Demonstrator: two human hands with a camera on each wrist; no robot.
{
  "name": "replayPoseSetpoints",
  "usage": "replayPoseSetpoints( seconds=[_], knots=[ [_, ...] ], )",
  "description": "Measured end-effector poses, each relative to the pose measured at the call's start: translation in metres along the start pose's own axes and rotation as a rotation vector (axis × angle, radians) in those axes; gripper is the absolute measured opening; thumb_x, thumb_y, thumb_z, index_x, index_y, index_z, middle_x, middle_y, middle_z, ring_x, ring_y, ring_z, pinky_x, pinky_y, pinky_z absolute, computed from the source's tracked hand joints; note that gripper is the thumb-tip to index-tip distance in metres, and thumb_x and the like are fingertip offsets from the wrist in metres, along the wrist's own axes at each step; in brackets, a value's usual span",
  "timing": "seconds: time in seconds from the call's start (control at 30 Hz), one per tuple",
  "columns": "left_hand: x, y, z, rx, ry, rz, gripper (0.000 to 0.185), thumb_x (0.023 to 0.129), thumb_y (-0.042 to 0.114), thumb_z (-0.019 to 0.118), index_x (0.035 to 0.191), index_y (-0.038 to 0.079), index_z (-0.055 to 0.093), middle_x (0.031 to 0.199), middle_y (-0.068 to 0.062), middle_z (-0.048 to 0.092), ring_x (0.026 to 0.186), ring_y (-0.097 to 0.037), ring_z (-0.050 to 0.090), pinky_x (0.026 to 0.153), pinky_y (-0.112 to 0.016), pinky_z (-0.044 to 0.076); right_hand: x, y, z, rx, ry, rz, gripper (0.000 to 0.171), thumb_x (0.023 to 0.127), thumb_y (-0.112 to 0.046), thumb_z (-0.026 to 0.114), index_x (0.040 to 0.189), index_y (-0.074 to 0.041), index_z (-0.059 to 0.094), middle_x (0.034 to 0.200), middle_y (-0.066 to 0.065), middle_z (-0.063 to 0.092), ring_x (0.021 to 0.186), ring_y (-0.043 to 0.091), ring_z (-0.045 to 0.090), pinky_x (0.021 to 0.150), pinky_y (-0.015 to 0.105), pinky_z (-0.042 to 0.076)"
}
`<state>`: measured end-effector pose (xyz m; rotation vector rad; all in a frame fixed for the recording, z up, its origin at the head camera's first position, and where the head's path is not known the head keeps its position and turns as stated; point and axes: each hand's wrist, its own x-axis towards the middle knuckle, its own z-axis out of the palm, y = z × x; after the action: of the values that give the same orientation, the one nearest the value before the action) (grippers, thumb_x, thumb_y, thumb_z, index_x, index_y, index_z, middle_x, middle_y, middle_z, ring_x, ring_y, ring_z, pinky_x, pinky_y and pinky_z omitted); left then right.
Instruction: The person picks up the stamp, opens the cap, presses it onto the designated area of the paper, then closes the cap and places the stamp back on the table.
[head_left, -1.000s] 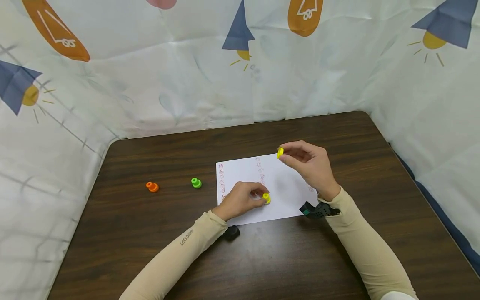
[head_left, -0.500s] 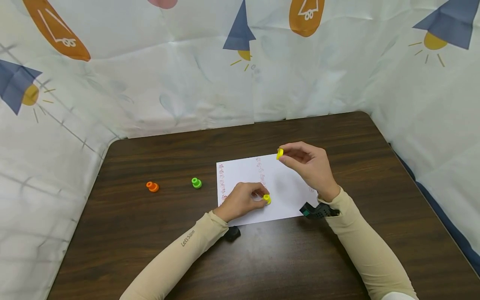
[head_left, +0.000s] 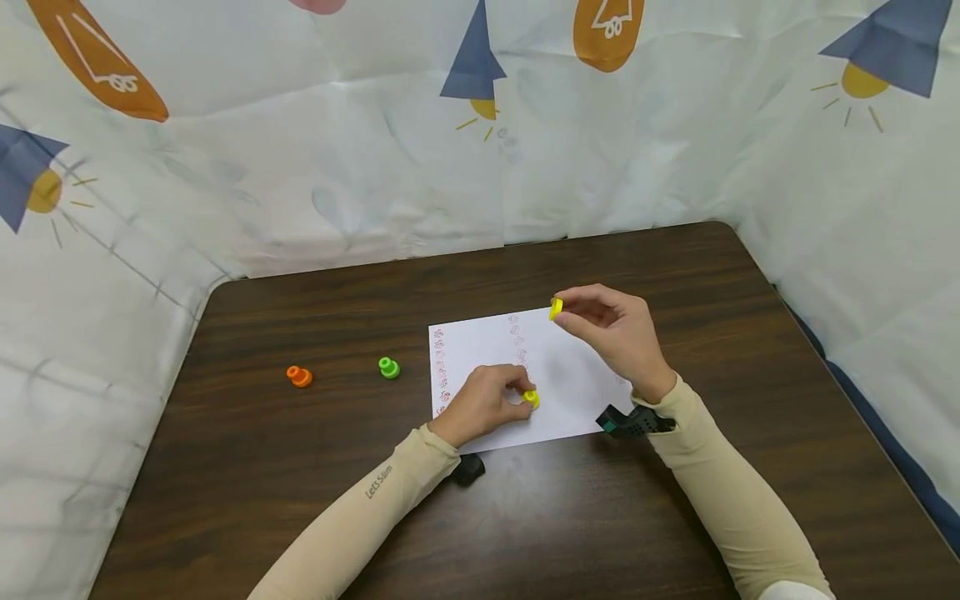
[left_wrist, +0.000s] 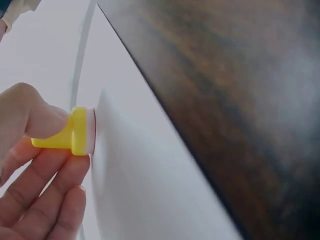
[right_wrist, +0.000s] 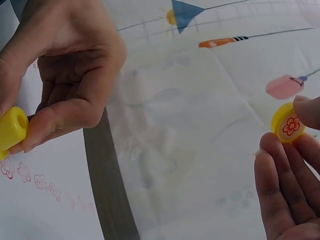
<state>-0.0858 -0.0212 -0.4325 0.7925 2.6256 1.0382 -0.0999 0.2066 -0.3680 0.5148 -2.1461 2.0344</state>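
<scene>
My left hand [head_left: 487,404] pinches a small yellow stamp [head_left: 531,399] low over a white sheet of paper [head_left: 573,375]. In the left wrist view the stamp's pale face with a red edge meets the paper or sits very close to it; I cannot tell which. Above the sheet's far edge, my right hand [head_left: 618,333] holds a yellow cap [head_left: 557,308] between thumb and fingers. A red flower shows on this cap in the right wrist view. Columns of red flower prints [head_left: 441,358] run down the paper, partly hidden by the left hand.
On the brown table [head_left: 225,467], left of the paper, stand a green stamp [head_left: 389,367] and an orange stamp [head_left: 299,377]. A printed white curtain [head_left: 360,167] hangs around the table's back and sides. Each wrist wears a dark strapped device [head_left: 633,422].
The head view has shifted slightly. Both hands keep their grips on the stamp and the cap, in nearly the same places over the paper.
</scene>
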Motion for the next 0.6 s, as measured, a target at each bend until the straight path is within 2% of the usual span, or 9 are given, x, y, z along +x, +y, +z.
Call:
replayPoseSetpoints(
  seconds=[0.3,0.6],
  knots=[
    [-0.0003,-0.0002,0.0029,-0.039,0.022,0.016,0.013,0.077,0.005,0.076,0.087,0.012,0.071,0.089,0.002,0.073,0.084,-0.011,0.064,0.078,-0.023,0.054,0.0019,0.0030,0.0009,-0.018,-0.003,-0.002,0.027,0.089,-0.004,0.079,0.115,0.003,0.073,0.106,-0.007,0.076,0.093,0.009,0.074,0.085,0.023,0.063],
    [0.0053,0.0043,-0.0024,-0.020,-0.041,0.007,0.014,0.078,0.005,0.079,0.087,0.011,0.071,0.090,0.000,0.075,0.085,-0.013,0.066,0.080,-0.024,0.055,0.0018,0.0061,0.0005,-0.049,0.001,0.016,0.027,0.089,-0.006,0.080,0.115,0.001,0.073,0.106,-0.008,0.076,0.093,0.009,0.074,0.086,0.024,0.063]
  ],
)
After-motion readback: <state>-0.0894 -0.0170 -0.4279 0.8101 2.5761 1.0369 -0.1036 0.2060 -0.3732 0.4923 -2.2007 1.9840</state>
